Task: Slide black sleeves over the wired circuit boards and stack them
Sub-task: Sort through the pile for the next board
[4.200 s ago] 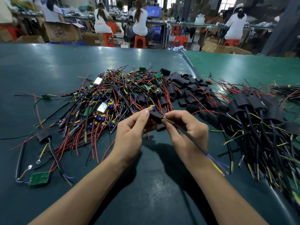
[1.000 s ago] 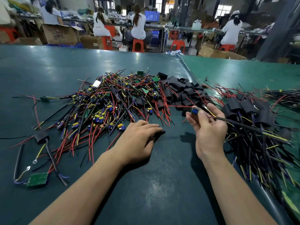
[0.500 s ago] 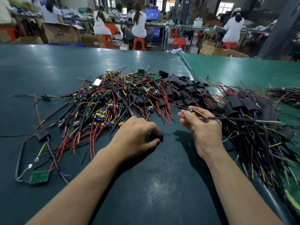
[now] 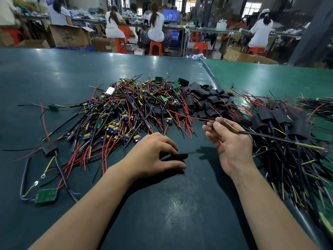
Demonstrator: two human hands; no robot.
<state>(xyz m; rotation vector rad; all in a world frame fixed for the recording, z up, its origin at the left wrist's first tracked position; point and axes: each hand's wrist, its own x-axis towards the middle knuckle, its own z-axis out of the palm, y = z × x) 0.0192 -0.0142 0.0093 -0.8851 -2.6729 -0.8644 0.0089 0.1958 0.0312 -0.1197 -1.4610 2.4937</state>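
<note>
Sleeve (image 4: pixel 177 156) now lifted off surface (image 4: pixel 180 204), pinched in left hand (image 4: pixel 155 156); right hand (image 4: pixel 228 139) gripping board (image 4: pixel 211 125), ready for sliding on.

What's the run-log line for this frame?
left hand: grips black sleeve on table | right hand: holds wired board, raised | sleeve: not yet on board | stack: right

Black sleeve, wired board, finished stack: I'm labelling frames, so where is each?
black sleeve (image 4: pixel 177 156), head view, its middle, beside the left hand's fingers.
wired board (image 4: pixel 211 125), head view, green edge at the right hand's fingertips.
finished stack (image 4: pixel 281 117), head view, a sleeved board.
</note>
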